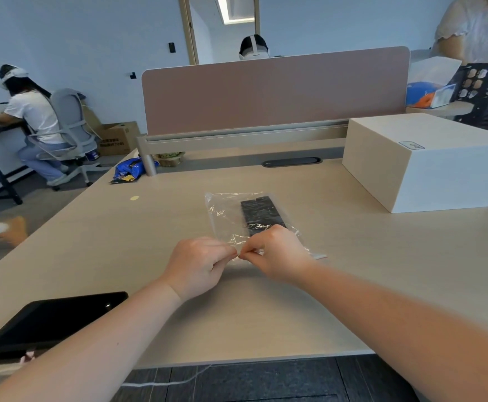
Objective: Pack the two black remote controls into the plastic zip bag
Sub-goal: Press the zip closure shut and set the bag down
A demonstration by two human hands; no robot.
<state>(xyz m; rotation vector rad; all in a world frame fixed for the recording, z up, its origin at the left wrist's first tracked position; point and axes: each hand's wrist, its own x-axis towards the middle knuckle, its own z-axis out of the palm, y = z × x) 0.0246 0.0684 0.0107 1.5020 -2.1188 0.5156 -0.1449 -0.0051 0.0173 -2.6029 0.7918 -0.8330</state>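
A clear plastic zip bag (231, 219) lies on the wooden desk in front of me. Black remote controls (261, 216) lie inside it, side by side; my right hand hides their near ends. My left hand (200, 266) and my right hand (277, 253) meet at the bag's near edge, both pinching the zip strip between thumb and fingers. The strip's right end sticks out past my right hand.
A black phone (54, 320) with a white cable lies at the near left. A big beige box (428, 161) stands at the right. A blue snack packet (131, 169) lies by the pink divider (274, 91). Other people sit and stand beyond the desk (121, 242).
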